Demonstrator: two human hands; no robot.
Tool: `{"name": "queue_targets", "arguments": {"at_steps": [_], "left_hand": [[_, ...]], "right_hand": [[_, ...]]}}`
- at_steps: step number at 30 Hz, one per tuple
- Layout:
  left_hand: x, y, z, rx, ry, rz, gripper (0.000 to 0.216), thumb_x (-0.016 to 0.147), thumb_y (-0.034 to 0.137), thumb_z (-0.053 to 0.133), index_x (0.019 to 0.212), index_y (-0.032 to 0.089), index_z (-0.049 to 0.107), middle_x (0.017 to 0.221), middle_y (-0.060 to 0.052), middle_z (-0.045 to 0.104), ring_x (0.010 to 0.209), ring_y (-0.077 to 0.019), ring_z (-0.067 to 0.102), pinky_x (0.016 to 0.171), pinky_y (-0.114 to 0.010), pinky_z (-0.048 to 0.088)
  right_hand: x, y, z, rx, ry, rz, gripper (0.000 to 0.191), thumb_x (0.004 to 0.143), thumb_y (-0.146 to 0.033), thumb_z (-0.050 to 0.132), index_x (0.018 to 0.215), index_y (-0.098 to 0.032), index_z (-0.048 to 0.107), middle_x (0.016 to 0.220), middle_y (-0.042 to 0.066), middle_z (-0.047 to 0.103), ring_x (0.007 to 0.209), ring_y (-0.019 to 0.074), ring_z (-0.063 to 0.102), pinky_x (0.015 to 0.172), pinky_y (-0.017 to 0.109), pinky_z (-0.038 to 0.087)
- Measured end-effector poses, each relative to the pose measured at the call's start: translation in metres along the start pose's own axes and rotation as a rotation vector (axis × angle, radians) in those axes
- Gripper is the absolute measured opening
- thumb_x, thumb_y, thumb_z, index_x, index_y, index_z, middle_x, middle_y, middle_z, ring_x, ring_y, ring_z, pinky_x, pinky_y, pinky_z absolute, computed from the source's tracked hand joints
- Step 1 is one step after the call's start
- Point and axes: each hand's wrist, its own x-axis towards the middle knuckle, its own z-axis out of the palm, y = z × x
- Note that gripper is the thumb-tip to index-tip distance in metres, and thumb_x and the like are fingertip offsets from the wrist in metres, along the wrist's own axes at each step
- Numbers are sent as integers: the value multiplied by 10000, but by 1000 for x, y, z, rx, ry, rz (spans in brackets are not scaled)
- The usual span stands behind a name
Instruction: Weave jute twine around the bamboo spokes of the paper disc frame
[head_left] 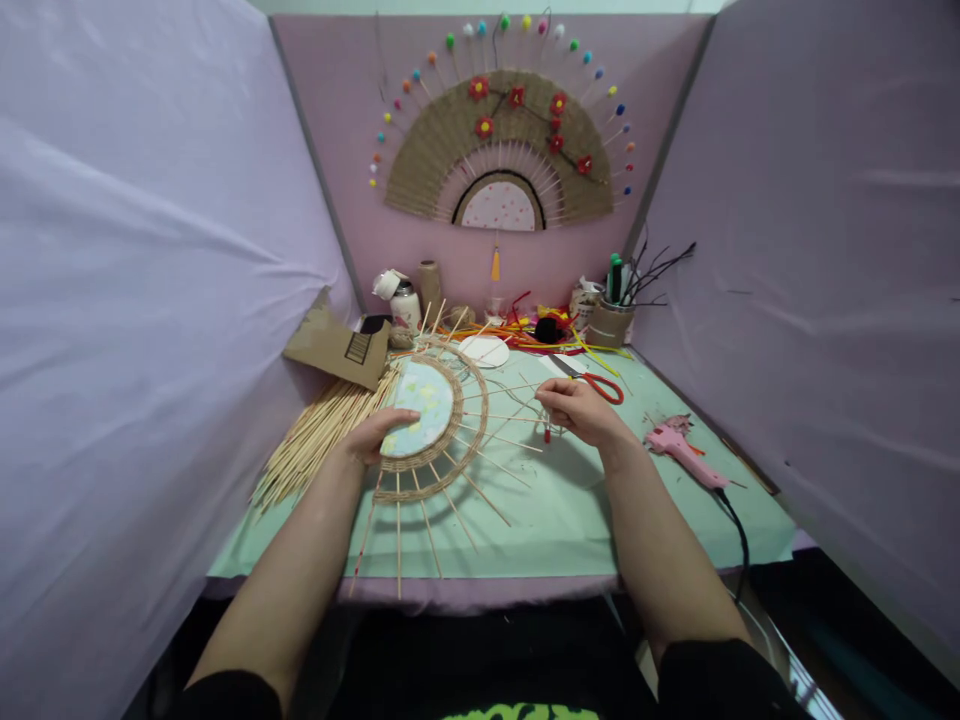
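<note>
A half-round fan frame (442, 440) lies on the pale green table (570, 510), with wooden sticks fanning out and twine woven in bands round a painted paper centre (424, 405). My left hand (379, 432) grips its left edge, thumb on the paper. My right hand (577, 408) is closed in a pinch to the right of the frame, holding a thin twine strand that runs toward the sticks. A small red piece (547, 434) hangs below the fingers.
A bundle of loose sticks (322, 440) lies at the left beside a cardboard piece (337, 348). Red-handled scissors (596, 383) and a pink glue gun (679, 450) lie to the right. Jars, twine spools and coloured strips crowd the back. A finished fan (499, 150) hangs on the wall.
</note>
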Motion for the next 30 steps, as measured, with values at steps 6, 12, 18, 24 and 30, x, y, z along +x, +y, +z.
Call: {"name": "queue_targets", "arguments": {"at_steps": [6, 12, 18, 24, 30], "left_hand": [[-2, 1, -1, 1, 26, -11, 245, 730, 92, 642, 966, 75, 703, 694, -96, 740, 604, -195, 706, 552, -239, 561], [1, -9, 6, 47, -8, -63, 236, 680, 99, 686, 912, 62, 707, 674, -99, 734, 584, -191, 696, 523, -228, 546], [1, -11, 1, -33, -57, -71, 404, 721, 104, 618, 1111, 6, 649, 783, -145, 749, 652, -198, 714, 606, -235, 561], [1, -9, -6, -130, -106, -66, 496, 753, 109, 557, 1238, 6, 570, 804, -122, 752, 696, -195, 724, 666, -241, 564], [9, -25, 3, -130, -138, -125, 384, 703, 120, 617, 1071, 21, 660, 781, -130, 751, 675, -192, 719, 631, -231, 559]], "right_hand": [[-1, -7, -12, 23, 144, -118, 285, 613, -331, 818, 709, -176, 598, 530, -68, 431, 455, 44, 313, 440, 215, 182], [-1, -9, -10, 124, 115, -159, 276, 604, -314, 818, 745, -196, 612, 598, -57, 468, 484, 51, 330, 445, 223, 227], [1, -6, -13, 91, 159, -163, 310, 549, -276, 843, 793, -214, 663, 716, -37, 548, 595, 70, 452, 539, 229, 356], [1, -2, -17, -51, 74, -187, 263, 580, -308, 809, 799, -215, 699, 698, -28, 571, 590, 83, 439, 563, 245, 343], [7, 3, 0, -441, 209, -325, 202, 667, -372, 725, 706, -179, 683, 721, 24, 626, 669, 146, 504, 629, 287, 380]]}}
